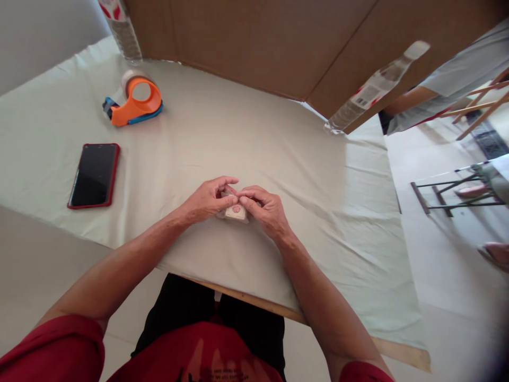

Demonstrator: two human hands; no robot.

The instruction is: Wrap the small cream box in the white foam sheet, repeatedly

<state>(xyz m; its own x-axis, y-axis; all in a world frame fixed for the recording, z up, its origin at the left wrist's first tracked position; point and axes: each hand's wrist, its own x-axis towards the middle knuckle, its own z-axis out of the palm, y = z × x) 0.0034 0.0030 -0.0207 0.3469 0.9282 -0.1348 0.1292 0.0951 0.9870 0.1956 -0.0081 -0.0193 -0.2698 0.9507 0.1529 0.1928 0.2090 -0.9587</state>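
Note:
A small cream-coloured block (236, 213) with a pinkish mark on top lies on the cloth-covered table, partly wrapped in thin clear plastic. My left hand (212, 199) is at the block's upper left, thumb and fingers closed on the wrapper. From the other side my right hand (266, 209) pinches the wrapper between thumb and forefinger, its thumb tip meeting my left thumb. The far edge of the block is hidden behind the fingers.
An orange and blue tape dispenser (137, 106) and a red-cased phone (94, 175) lie to the left. Brown cardboard (246, 42) stands at the back, with a water bottle (125, 37) at its left and another bottle (374, 90) at its right. Another person's arm (413, 100) shows beyond.

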